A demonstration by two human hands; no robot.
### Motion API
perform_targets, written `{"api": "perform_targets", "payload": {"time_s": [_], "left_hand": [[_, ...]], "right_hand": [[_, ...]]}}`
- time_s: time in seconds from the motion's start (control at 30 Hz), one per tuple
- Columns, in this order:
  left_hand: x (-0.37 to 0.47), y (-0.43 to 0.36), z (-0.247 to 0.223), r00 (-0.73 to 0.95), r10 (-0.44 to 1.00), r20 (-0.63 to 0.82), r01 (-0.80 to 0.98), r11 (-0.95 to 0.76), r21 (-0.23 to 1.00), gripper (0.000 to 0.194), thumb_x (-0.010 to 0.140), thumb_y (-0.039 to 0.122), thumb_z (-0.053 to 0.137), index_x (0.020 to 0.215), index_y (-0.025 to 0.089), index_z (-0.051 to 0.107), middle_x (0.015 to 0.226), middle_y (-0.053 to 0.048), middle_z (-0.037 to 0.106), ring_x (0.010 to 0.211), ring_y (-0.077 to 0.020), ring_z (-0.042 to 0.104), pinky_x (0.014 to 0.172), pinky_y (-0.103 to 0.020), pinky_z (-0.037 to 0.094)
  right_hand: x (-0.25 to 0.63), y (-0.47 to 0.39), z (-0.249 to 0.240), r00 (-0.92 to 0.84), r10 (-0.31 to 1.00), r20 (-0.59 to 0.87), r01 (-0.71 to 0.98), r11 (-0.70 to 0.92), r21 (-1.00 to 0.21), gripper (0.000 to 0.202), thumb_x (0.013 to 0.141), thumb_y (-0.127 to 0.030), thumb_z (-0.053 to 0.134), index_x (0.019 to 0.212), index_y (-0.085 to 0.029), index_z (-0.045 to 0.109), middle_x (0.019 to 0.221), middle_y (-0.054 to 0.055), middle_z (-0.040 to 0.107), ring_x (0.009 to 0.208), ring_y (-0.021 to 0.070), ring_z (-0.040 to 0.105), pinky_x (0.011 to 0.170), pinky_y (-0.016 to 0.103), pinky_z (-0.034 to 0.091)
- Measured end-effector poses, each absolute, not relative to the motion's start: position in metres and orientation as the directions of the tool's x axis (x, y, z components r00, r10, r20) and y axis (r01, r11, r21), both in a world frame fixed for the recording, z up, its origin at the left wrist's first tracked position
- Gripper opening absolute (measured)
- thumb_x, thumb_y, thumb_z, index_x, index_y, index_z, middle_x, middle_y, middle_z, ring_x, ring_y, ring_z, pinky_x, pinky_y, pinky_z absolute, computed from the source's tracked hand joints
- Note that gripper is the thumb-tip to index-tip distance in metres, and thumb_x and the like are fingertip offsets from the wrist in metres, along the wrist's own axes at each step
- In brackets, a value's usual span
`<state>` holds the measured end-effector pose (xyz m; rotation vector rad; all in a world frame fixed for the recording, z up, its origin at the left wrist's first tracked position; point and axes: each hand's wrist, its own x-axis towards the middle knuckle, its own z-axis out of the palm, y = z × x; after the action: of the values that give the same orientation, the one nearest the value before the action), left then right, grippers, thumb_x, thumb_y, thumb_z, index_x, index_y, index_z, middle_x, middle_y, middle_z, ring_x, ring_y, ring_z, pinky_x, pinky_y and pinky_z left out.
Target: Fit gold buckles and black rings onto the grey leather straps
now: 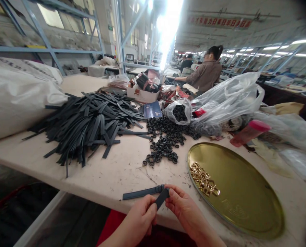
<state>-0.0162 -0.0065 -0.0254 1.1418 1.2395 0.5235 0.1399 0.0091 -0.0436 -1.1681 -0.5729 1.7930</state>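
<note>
At the table's front edge, a short dark strap (161, 199) is pinched between both my hands. My left hand (142, 215) has its fingers closed round the lower end. The thumb and fingertips of my right hand (180, 207) grip the upper end. Just beyond them lies another dark strap length (140, 193), with small loops (159, 188) around its right end. Whether it joins the held piece is hidden by my fingers. To the right, gold buckles (203, 180) sit in a heap on the left side of an oval gold tray (248, 178).
A large pile of dark straps (91, 120) covers the left of the table. Small black loops (165, 144) are scattered mid-table, spilling near a clear plastic bag (180, 111). A pink-lidded bottle (249, 133) lies tilted at right. A white sack (19, 96) bulges at left. A person (207, 73) sits beyond.
</note>
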Motion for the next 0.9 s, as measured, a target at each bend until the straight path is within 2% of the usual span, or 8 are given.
{"api": "perform_targets", "payload": {"time_s": [0.13, 0.23, 0.33, 0.43, 0.57, 0.67, 0.73, 0.9], "left_hand": [[-0.023, -0.003, -0.020, 0.295, 0.909, -0.293, 0.520, 0.104, 0.848, 0.027, 0.082, 0.030, 0.037, 0.063, 0.018, 0.052, 0.061, 0.001, 0.055, 0.058, -0.0128, 0.048, 0.053, -0.022, 0.030], [-0.021, -0.003, -0.017, 0.325, 0.912, -0.252, 0.558, 0.031, 0.829, 0.026, 0.081, 0.029, 0.039, 0.060, 0.018, 0.051, 0.063, 0.001, 0.057, 0.061, -0.0136, 0.049, 0.054, -0.022, 0.029], [-0.013, -0.010, -0.018, 0.362, 0.872, -0.328, 0.471, 0.133, 0.872, 0.025, 0.082, 0.033, 0.037, 0.071, 0.019, 0.053, 0.059, 0.002, 0.055, 0.052, -0.0121, 0.049, 0.049, -0.021, 0.031], [-0.007, -0.020, -0.020, 0.419, 0.785, -0.455, 0.325, 0.338, 0.883, 0.033, 0.081, 0.039, 0.039, 0.107, 0.021, 0.047, 0.055, 0.005, 0.052, 0.039, -0.0096, 0.043, 0.043, -0.020, 0.032], [-0.002, -0.028, -0.026, 0.342, 0.874, -0.345, 0.157, 0.309, 0.938, 0.048, 0.076, 0.049, 0.048, 0.117, 0.023, 0.044, 0.049, 0.006, 0.043, 0.045, -0.0112, 0.041, 0.047, -0.020, 0.036], [-0.001, -0.026, -0.030, 0.278, 0.905, -0.322, 0.081, 0.313, 0.946, 0.049, 0.071, 0.057, 0.052, 0.106, 0.022, 0.052, 0.054, 0.005, 0.043, 0.047, -0.0099, 0.038, 0.045, -0.019, 0.033], [-0.001, -0.025, -0.031, 0.272, 0.885, -0.378, 0.054, 0.379, 0.924, 0.048, 0.069, 0.060, 0.051, 0.096, 0.021, 0.053, 0.051, 0.007, 0.035, 0.042, -0.0076, 0.029, 0.039, -0.018, 0.026], [0.006, -0.025, -0.029, 0.287, 0.883, -0.370, 0.055, 0.370, 0.927, 0.036, 0.070, 0.056, 0.050, 0.078, 0.020, 0.052, 0.049, 0.009, 0.026, 0.042, -0.0069, 0.025, 0.040, -0.018, 0.019]], "right_hand": [[0.141, 0.005, -0.045, -0.100, 0.928, -0.360, -0.252, -0.373, -0.893, 0.026, 0.062, -0.035, 0.072, 0.080, -0.018, 0.062, 0.070, -0.001, 0.060, 0.062, 0.0121, 0.053, 0.063, 0.025, 0.042], [0.142, 0.001, -0.047, -0.113, 0.951, -0.287, -0.125, -0.300, -0.946, 0.026, 0.059, -0.037, 0.073, 0.073, -0.018, 0.061, 0.066, -0.002, 0.059, 0.064, 0.0141, 0.053, 0.064, 0.026, 0.041], [0.141, -0.005, -0.049, -0.152, 0.946, -0.288, -0.144, -0.309, -0.940, 0.027, 0.060, -0.039, 0.071, 0.074, -0.018, 0.060, 0.057, -0.005, 0.054, 0.055, 0.0114, 0.048, 0.056, 0.023, 0.037], [0.139, -0.014, -0.050, -0.130, 0.954, -0.270, -0.223, -0.294, -0.930, 0.030, 0.059, -0.042, 0.072, 0.073, -0.018, 0.060, 0.057, -0.006, 0.052, 0.054, 0.0097, 0.045, 0.055, 0.022, 0.035], [0.137, -0.025, -0.048, -0.236, 0.942, -0.239, -0.294, -0.304, -0.906, 0.039, 0.061, -0.050, 0.068, 0.080, -0.017, 0.060, 0.067, -0.002, 0.057, 0.059, 0.0114, 0.050, 0.058, 0.023, 0.039], [0.158, -0.015, -0.040, -0.222, 0.969, -0.110, 0.086, -0.093, -0.992, 0.035, 0.077, -0.049, 0.050, 0.089, -0.018, 0.060, 0.072, 0.000, 0.060, 0.063, 0.0136, 0.053, 0.059, 0.025, 0.042], [0.186, 0.005, -0.033, -0.095, 0.993, 0.071, 0.610, 0.114, -0.784, 0.026, 0.084, -0.038, 0.043, 0.091, -0.019, 0.060, 0.078, 0.002, 0.061, 0.070, 0.0151, 0.055, 0.064, 0.026, 0.043], [0.252, 0.067, -0.026, -0.004, 0.988, 0.152, 0.816, 0.092, -0.571, 0.015, 0.077, -0.012, 0.048, 0.073, -0.016, 0.062, 0.080, 0.008, 0.059, 0.076, 0.0203, 0.054, 0.070, 0.032, 0.038]]}}
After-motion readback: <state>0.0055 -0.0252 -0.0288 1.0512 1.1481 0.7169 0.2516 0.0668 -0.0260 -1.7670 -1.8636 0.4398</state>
